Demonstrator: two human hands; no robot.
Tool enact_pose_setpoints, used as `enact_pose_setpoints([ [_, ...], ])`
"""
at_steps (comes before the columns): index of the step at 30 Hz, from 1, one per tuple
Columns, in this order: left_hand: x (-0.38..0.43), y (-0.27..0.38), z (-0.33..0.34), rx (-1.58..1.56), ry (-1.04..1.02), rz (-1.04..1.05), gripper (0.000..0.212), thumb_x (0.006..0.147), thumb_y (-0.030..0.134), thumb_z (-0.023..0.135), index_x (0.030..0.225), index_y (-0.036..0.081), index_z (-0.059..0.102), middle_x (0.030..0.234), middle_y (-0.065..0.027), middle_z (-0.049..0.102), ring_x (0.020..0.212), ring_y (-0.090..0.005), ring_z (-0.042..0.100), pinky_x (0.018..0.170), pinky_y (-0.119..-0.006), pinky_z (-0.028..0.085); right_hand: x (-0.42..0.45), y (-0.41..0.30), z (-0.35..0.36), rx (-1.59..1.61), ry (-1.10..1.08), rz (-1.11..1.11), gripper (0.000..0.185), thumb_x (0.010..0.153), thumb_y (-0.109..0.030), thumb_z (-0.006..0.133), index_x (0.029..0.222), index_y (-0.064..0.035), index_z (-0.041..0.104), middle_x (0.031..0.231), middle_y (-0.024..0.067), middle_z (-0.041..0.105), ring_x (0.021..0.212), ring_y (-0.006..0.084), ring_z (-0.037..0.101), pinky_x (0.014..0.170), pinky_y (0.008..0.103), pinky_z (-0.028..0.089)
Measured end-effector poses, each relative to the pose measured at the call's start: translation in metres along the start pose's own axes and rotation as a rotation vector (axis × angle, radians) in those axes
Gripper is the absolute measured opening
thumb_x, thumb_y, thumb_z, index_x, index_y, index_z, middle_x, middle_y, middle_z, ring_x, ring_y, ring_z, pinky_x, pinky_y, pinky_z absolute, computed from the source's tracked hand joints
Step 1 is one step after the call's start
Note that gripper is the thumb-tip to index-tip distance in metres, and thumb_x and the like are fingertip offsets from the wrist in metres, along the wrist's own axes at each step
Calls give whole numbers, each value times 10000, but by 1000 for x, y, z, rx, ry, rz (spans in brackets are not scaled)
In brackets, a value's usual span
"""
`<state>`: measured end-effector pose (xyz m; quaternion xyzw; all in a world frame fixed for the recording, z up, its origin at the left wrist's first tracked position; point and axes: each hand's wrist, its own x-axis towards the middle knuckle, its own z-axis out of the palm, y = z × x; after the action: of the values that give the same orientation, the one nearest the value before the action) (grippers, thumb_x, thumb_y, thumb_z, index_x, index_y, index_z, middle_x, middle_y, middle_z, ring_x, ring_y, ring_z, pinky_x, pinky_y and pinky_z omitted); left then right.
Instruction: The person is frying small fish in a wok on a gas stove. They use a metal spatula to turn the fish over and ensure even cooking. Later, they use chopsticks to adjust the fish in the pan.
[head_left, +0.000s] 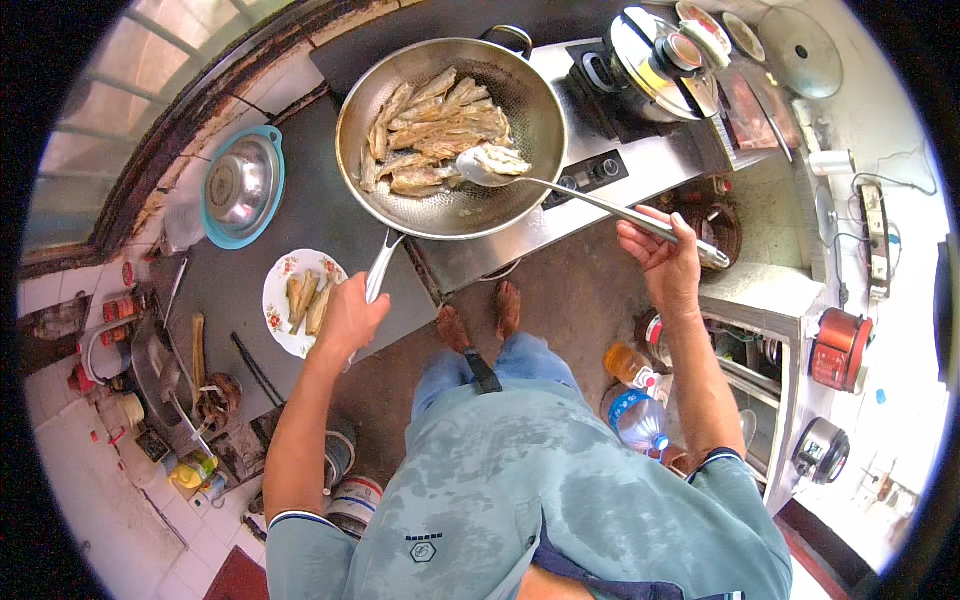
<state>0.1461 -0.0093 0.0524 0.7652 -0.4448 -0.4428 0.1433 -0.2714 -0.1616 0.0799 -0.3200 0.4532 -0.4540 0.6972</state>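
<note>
My left hand (347, 319) grips the metal handle (384, 266) of a wide wok (536, 97) with a dimpled inner surface. Several browned small fish (442, 127) lie heaped in the wok, mostly towards its left side. In my right hand (664, 255) is the handle of a long metal spatula or ladle (592, 201). Its head rests among the fish at the lower right of the heap, with pale fish pieces (501, 160) on or against it. Close to my left wrist, a white flowered plate (289, 262) holds a few pieces of fish (304, 296).
A lidded pot (649, 67) stands on the stove (660, 154) to the right. On the dark counter (225, 292) are a blue basin (274, 202) with a metal bowl, and dark chopsticks (256, 369). Bottles (637, 416) stand by a cabinet (784, 330) on the right.
</note>
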Motion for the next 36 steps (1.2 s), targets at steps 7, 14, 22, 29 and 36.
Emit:
enact_pose_setpoints([
  [7, 4, -6, 9, 21, 34, 42, 247, 872, 185, 645, 862, -36, 535, 602, -86, 557, 407, -190, 556, 381, -368, 437, -5, 19, 3, 49, -1, -103, 524, 1009, -346, 504, 1253, 112, 577, 1138, 287, 680, 1023, 337, 713, 915, 401, 594],
  [14, -1, 8, 3, -13, -5, -30, 280, 861, 195, 635, 880, -72, 555, 613, -167, 600, 458, -265, 625, 444, -400, 500, 17, -35, -13, -211, -160, -130, 469, 986, -232, 559, 1274, 138, 562, 1141, 276, 682, 1051, 326, 711, 931, 395, 596],
  [22, 6, -9, -24, 24, -12, 20, 215, 873, 172, 654, 895, -13, 546, 608, -53, 555, 403, -149, 525, 363, -329, 427, 55, -66, -15, -393, -402, -121, 412, 994, -153, 550, 1276, 146, 564, 1173, 275, 673, 1079, 318, 701, 974, 404, 575],
  [29, 2, -2, -41, 29, -34, -23, 217, 844, 149, 627, 863, -58, 563, 587, -101, 567, 424, -174, 559, 381, -357, 438, -5, -84, 54, -1296, -983, -427, 401, 795, -11, 661, 1194, -37, 653, 1291, 218, 638, 951, 284, 719, 816, 367, 591],
  [36, 4, 4, -37, 76, -27, 3, 224, 852, 152, 623, 880, -64, 570, 607, -110, 577, 430, -182, 566, 393, -355, 450, -16, -80, 37, -1499, -1180, -705, 503, 762, -24, 675, 1259, -48, 605, 1411, 300, 521, 992, 365, 699, 805, 396, 601],
])
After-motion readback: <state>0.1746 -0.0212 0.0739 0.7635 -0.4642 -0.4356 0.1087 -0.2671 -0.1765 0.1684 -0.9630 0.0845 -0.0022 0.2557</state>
